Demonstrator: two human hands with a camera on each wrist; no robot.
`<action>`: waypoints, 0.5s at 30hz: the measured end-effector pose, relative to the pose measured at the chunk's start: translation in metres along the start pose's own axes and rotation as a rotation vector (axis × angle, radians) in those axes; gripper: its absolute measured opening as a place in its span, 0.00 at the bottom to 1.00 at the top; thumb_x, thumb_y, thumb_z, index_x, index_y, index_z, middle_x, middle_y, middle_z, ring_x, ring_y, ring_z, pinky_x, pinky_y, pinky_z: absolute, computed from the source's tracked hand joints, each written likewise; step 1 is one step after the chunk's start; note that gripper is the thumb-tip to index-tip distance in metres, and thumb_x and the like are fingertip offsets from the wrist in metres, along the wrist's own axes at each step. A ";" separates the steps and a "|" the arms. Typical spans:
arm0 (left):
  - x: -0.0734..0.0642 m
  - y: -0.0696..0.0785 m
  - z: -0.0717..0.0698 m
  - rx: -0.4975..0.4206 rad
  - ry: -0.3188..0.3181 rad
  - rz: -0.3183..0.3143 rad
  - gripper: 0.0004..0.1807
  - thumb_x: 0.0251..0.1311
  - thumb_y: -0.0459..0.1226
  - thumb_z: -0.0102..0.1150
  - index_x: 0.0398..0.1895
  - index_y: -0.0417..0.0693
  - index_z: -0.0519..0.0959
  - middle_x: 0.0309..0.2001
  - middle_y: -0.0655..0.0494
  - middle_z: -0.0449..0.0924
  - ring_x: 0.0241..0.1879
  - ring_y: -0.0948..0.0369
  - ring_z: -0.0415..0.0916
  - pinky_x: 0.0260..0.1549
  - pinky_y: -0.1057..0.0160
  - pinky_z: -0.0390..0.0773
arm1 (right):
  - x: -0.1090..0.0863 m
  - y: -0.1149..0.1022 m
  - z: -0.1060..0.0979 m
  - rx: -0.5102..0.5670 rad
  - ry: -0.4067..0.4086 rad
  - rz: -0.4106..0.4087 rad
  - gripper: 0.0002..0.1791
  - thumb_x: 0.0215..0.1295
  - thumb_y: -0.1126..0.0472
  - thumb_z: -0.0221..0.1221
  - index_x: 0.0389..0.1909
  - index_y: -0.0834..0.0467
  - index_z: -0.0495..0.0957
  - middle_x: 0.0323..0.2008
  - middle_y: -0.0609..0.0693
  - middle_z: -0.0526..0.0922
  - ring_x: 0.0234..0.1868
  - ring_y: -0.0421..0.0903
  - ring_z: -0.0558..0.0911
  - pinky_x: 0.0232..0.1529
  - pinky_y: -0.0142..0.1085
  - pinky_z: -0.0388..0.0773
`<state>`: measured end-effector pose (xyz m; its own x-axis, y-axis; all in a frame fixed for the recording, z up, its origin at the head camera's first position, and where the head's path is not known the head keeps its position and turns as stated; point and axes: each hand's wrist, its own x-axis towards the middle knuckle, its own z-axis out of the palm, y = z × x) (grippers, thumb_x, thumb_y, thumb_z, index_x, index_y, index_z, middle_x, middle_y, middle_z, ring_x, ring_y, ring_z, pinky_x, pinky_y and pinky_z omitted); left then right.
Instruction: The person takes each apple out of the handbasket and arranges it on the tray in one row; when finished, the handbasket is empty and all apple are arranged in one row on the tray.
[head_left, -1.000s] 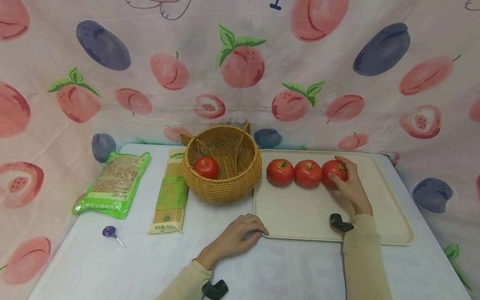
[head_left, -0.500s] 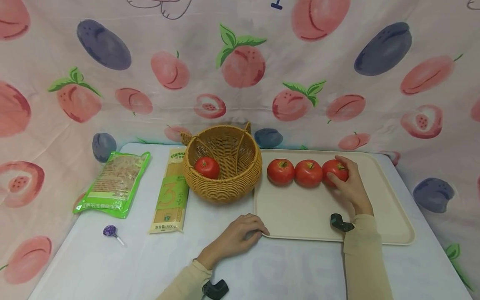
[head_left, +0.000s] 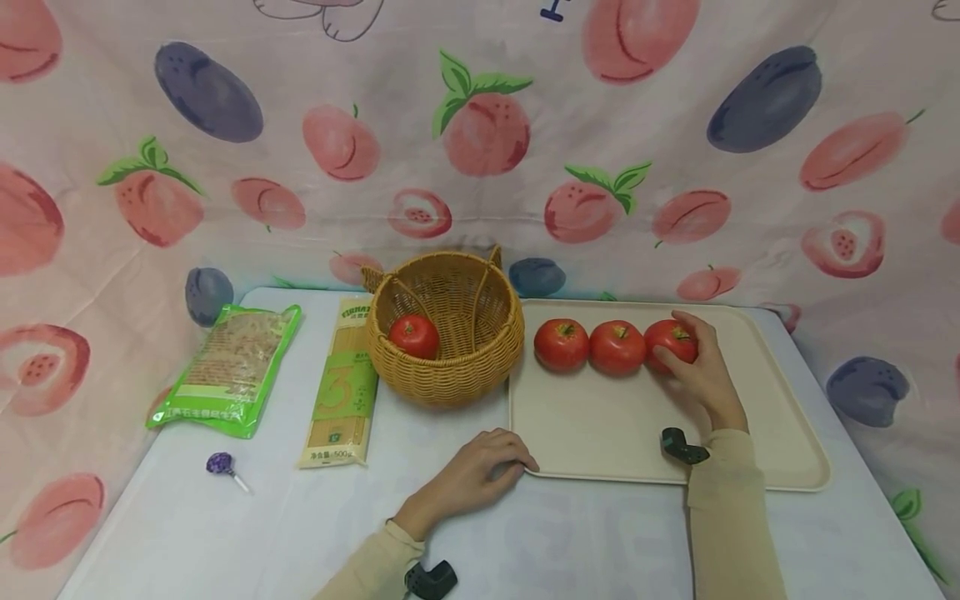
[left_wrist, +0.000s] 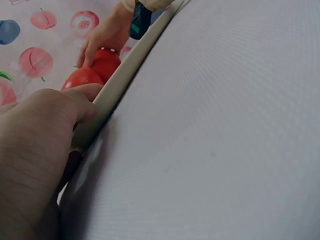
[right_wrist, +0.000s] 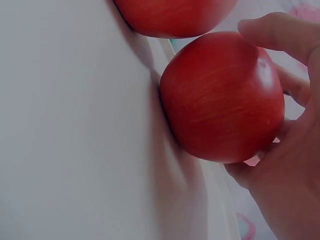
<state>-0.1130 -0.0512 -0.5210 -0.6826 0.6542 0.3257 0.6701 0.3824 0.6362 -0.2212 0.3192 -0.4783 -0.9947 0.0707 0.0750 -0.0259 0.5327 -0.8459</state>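
My right hand (head_left: 699,367) holds the rightmost red apple (head_left: 667,346), thumb on its near side and fingers around the far right. In the right wrist view that apple (right_wrist: 222,97) sits on the tray between thumb and fingers. Two more apples, a middle one (head_left: 617,347) and a left one (head_left: 561,345), stand in line with it on the cream tray (head_left: 600,433). My left hand (head_left: 480,468) rests at the tray's near left corner, fingers relaxed, fingertips touching the rim. The left wrist view shows this hand (left_wrist: 40,130) close along the tray's edge (left_wrist: 117,82).
Left of the tray stands a wicker basket (head_left: 442,383) with one apple (head_left: 414,336) inside. Farther left lie a noodle packet (head_left: 341,392), a green-edged food bag (head_left: 228,367) and a purple lollipop (head_left: 220,464). A fruit-print cloth (head_left: 480,208) hangs behind the table.
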 end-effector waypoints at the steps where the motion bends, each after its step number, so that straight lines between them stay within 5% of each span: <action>1: 0.000 0.000 0.000 -0.001 -0.001 -0.003 0.10 0.65 0.37 0.53 0.43 0.61 0.81 0.42 0.71 0.78 0.49 0.73 0.71 0.51 0.68 0.70 | 0.000 -0.001 0.000 -0.008 0.007 -0.010 0.37 0.64 0.54 0.59 0.71 0.48 0.53 0.68 0.61 0.53 0.66 0.61 0.58 0.63 0.61 0.57; 8: 0.000 0.000 0.001 -0.008 -0.002 -0.002 0.10 0.65 0.37 0.53 0.43 0.61 0.81 0.42 0.71 0.78 0.49 0.72 0.72 0.51 0.67 0.70 | 0.000 -0.007 -0.001 0.009 0.113 -0.101 0.32 0.65 0.60 0.57 0.69 0.55 0.58 0.66 0.61 0.58 0.66 0.56 0.59 0.67 0.44 0.60; 12: -0.001 -0.001 0.001 -0.011 0.007 0.008 0.10 0.65 0.37 0.53 0.43 0.61 0.81 0.43 0.71 0.78 0.50 0.72 0.72 0.51 0.67 0.70 | -0.003 -0.023 0.000 0.095 0.160 -0.138 0.29 0.63 0.67 0.56 0.65 0.64 0.61 0.64 0.64 0.60 0.68 0.57 0.57 0.73 0.49 0.48; 15: 0.000 -0.001 0.001 -0.012 0.005 0.003 0.10 0.65 0.37 0.53 0.43 0.62 0.81 0.43 0.72 0.78 0.50 0.72 0.71 0.51 0.67 0.70 | -0.007 -0.038 0.001 0.125 0.188 -0.164 0.27 0.62 0.71 0.56 0.63 0.68 0.63 0.62 0.65 0.62 0.68 0.54 0.60 0.73 0.48 0.48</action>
<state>-0.1134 -0.0515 -0.5227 -0.6823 0.6520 0.3308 0.6684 0.3728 0.6436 -0.2138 0.2978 -0.4470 -0.9404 0.1537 0.3035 -0.2090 0.4430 -0.8718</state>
